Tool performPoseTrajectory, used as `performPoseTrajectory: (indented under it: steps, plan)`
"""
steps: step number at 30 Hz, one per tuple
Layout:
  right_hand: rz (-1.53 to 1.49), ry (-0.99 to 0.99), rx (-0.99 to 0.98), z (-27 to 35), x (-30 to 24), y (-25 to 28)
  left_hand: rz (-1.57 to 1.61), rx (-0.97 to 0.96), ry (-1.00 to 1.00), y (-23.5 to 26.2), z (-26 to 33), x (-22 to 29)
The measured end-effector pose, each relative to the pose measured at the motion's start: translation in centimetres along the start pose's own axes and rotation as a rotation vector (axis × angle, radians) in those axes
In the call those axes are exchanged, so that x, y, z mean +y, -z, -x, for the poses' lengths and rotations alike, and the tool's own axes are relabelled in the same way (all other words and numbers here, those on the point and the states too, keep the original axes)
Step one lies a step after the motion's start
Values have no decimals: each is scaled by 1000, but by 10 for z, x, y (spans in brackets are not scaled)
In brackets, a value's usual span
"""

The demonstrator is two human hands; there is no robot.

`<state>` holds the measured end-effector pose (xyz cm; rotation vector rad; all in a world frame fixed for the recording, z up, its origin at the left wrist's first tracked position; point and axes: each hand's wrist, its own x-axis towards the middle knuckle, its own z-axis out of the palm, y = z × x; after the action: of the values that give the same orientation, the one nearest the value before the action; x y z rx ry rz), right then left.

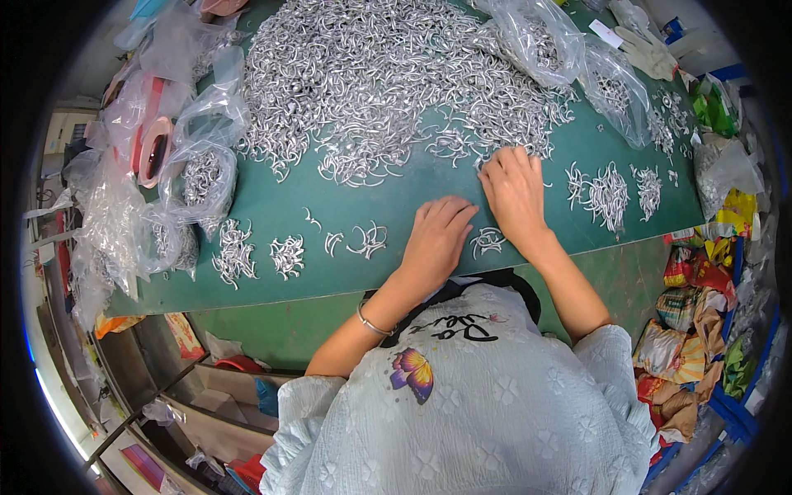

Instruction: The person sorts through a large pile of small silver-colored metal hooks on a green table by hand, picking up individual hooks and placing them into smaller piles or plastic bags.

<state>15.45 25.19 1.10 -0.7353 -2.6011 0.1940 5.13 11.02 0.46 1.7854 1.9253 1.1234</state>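
A large heap of small curved silver metal hooks (pixel 371 74) covers the far half of a green table (pixel 429 186). My right hand (pixel 513 191) lies flat on the table, its fingertips touching the near edge of the heap. My left hand (pixel 437 235) rests palm down beside it, fingers together, holding nothing that I can see. A small bunch of hooks (pixel 488 241) lies between the two hands. Other small sorted bunches sit to the left (pixel 285 256) and to the right (pixel 609 194).
Clear plastic bags with hooks (pixel 198 177) crowd the left edge, with a pink tape roll (pixel 153 150) among them. More bags (pixel 544 37) and a white glove (pixel 652 54) lie at the far right. Colourful wrappers (pixel 689 330) pile up beside the table on the right.
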Motion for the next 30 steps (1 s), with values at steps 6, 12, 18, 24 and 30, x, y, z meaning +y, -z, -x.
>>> performPoseTrajectory:
  steps: [6, 12, 18, 24, 30]
  plan:
    - [-160, -52, 10, 12, 5, 16, 107, 44, 13, 4, 11, -3]
    - [-118, 41, -8, 7, -1, -2, 116, 48, -14, 0, 8, -3]
    - [-374, -12, -26, 12, -2, 9, 128, 105, 82, 9, 8, -2]
    - [-301, 23, 24, 7, 0, 7, 56, 132, 114, 7, 7, -3]
    - [-427, 98, -206, 13, -1, 6, 30, 146, 178, 9, 8, -7]
